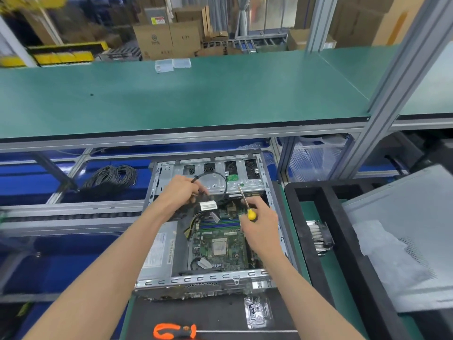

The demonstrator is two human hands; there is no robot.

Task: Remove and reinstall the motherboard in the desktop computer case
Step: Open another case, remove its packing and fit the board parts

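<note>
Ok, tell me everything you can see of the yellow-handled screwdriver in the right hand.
The screwdriver is small, with a rounded yellow handle and a thin bare-metal shaft. The right hand holds it in a curled grip, handle end peeking out above the fingers. It tilts up and away, shaft pointing toward the silver drive cage at the far end of the open case. Whether the tip touches the cage cannot be told. It sits above the motherboard.

Left hand [182, 190] curled, apparently pinching, right hand [259, 227] gripping, both forearms extended
</note>
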